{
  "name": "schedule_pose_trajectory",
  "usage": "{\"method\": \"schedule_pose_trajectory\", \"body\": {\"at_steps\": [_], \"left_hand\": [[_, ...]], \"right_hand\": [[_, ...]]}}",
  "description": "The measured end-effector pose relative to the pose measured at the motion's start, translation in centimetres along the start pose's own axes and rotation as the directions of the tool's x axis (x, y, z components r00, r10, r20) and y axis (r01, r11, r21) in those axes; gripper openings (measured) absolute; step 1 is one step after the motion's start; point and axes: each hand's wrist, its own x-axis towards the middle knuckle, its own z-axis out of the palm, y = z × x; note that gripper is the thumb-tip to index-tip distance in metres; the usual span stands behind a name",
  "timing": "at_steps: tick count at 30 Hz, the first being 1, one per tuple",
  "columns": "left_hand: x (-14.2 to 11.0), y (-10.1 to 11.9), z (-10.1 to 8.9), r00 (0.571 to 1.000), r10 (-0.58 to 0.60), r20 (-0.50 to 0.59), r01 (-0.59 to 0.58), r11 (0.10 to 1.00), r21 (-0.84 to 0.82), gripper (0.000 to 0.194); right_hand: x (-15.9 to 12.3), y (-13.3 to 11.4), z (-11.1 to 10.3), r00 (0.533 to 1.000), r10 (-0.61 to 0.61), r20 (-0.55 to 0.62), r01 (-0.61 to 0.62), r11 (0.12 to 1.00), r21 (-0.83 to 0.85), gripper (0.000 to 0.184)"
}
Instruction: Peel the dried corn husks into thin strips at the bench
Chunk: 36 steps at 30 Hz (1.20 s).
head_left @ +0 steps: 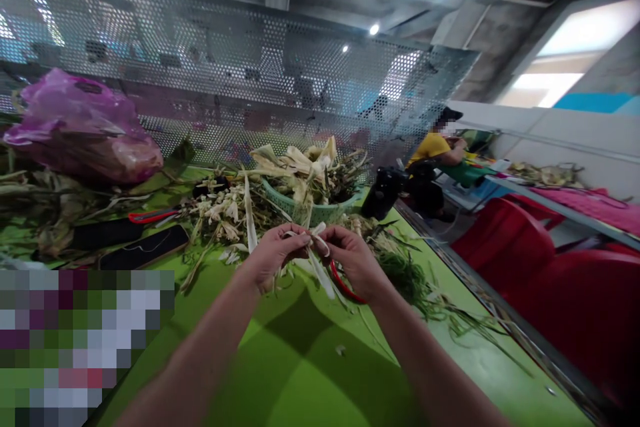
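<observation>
Both hands meet over the green table (300, 380), fingers pinched around a pale strip of dried husk (320, 273) that loops between them and hangs down. My left hand (277, 252) grips it from the left, thumb against forefinger. From the other side my right hand (353, 257) pinches the strip's loop. A red curved handle (345, 283), perhaps of scissors, shows beside the right palm; whether it is held or lies on the table I cannot tell. Just beyond the hands is a pale green basket (320, 213) heaped with dry husks (310, 163).
A pink plastic bag (80, 127) sits at the far left. Red-handled scissors (153, 215) and a dark phone-like slab (145, 248) lie left. Green strands (403, 273) and a black bottle-like object (384, 192) are right. Beyond are red chairs (505, 240) and a person in yellow (435, 147).
</observation>
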Motion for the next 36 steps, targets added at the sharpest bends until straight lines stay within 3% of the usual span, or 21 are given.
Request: {"method": "schedule_pose_trajectory", "body": {"at_steps": [4, 9, 11, 14, 17, 21, 23, 26, 30, 36], "left_hand": [[0.3, -0.7, 0.3, 0.990, -0.008, -0.138, -0.006, 0.995, -0.105, 0.022], [0.6, -1.3, 0.6, 0.978, 0.050, -0.201, -0.079, 0.987, -0.138, 0.024], [0.7, -1.5, 0.6, 0.969, 0.100, -0.226, -0.113, 0.993, -0.042, 0.023], [0.7, -1.6, 0.6, 0.938, 0.230, -0.258, -0.165, 0.954, 0.251, 0.017], [0.4, -1.6, 0.5, 0.882, 0.418, -0.218, -0.221, 0.776, 0.591, 0.010], [-0.2, -1.6, 0.5, 0.776, 0.631, 0.003, -0.317, 0.385, 0.866, 0.008], [-0.5, -1.7, 0.5, 0.758, 0.642, 0.115, -0.324, 0.218, 0.921, 0.013], [-0.7, -2.0, 0.6, 0.767, 0.604, 0.214, -0.313, 0.061, 0.948, 0.017], [-0.9, -2.3, 1.1, 0.793, 0.559, 0.241, -0.292, 0.002, 0.956, 0.017], [-1.2, -2.6, 2.0, 0.852, 0.485, 0.198, -0.271, 0.085, 0.959, 0.032]], "right_hand": [[0.0, 0.7, 0.7, 0.993, -0.038, -0.111, 0.033, 0.998, -0.047, 0.028], [-0.1, 1.2, 1.2, 0.978, -0.059, -0.201, 0.040, 0.994, -0.099, 0.030], [-0.2, 1.2, 1.4, 0.973, -0.075, -0.220, 0.050, 0.992, -0.114, 0.029], [-0.3, 1.3, 1.6, 0.971, -0.068, -0.229, 0.045, 0.993, -0.106, 0.028], [-0.2, 1.5, 1.8, 0.972, -0.029, -0.233, 0.016, 0.998, -0.057, 0.031], [-0.1, 1.8, 1.9, 0.971, 0.017, -0.238, -0.005, 0.999, 0.053, 0.032], [0.0, 2.0, 1.8, 0.972, 0.039, -0.230, -0.015, 0.994, 0.105, 0.031], [0.1, 2.3, 1.6, 0.973, 0.050, -0.223, -0.021, 0.991, 0.134, 0.028], [0.2, 2.6, 1.3, 0.972, 0.062, -0.226, -0.031, 0.990, 0.137, 0.028], [0.5, 2.5, 0.5, 0.968, -0.016, -0.251, 0.013, 1.000, -0.013, 0.023]]}}
